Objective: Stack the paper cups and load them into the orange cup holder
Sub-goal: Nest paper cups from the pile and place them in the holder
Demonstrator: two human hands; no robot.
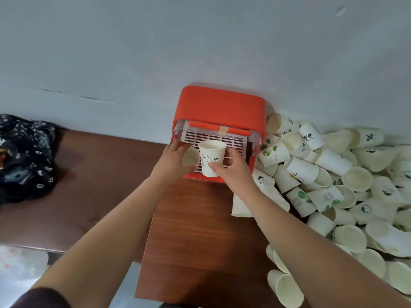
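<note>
Two cups in play: we see one in each hand, both held at the front of the holder.
Far left: a dark patterned cloth (24, 156) lies bunched on the counter (195, 230), well apart from the work.
Left hand: our left hand (172, 157) is curled round a plain cup (190, 157) tipped on its side, mouth towards us.
Bunny cup: the bunny cup (210, 158) stands upright, just beside the plain cup and over the white slotted tray (213, 138).
Orange cup holder: the orange cup holder (219, 105) sits against the wall, behind both hands.
Right hand: our right hand (235, 172) pinches the bunny cup, thumb across its lower front and fingers behind.
Loose cups: the loose cups (333, 185) are heaped on the counter right of the holder, many on their sides, the nearest touching it.
Handling: we judge these cups light, thin-walled and easily crushed. We would take each round the wall near the rolled rim, where paper is stiffest, squeeze gently, and slide base into mouth without forcing, since tight nesting may jam.
</note>
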